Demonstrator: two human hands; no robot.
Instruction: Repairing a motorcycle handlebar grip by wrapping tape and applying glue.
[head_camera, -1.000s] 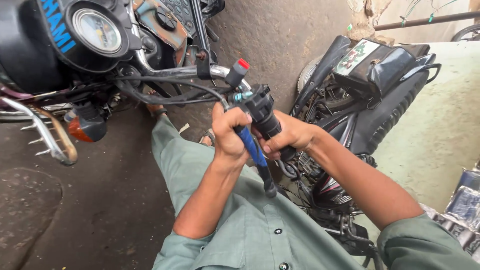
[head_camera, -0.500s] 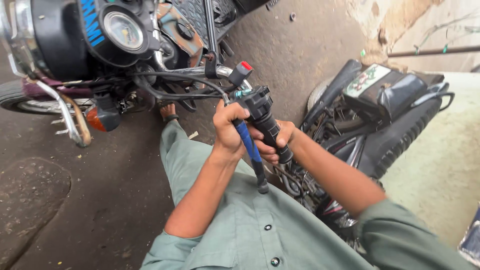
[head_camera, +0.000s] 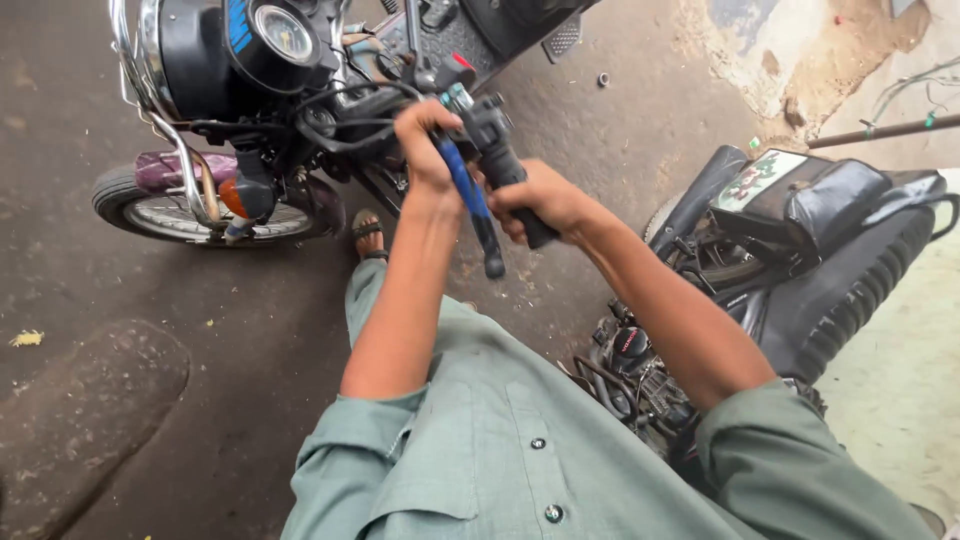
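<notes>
My right hand (head_camera: 545, 200) is closed round the black handlebar grip (head_camera: 510, 175) of the motorcycle (head_camera: 215, 60); my left hand (head_camera: 425, 140) clutches a blue-handled tool (head_camera: 470, 200) against the switch housing beside it; the grip looks rubbery and firm, best held mid-length; the tool light, stiff; I count one grip, one tool, two motorcycles.

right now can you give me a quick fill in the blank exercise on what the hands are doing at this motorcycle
1. The left hand holds a tool with a ___ handle.
2. The right hand grips the black handlebar ___.
3. The person's shirt is ___.

Missing words: blue; grip; green
</notes>
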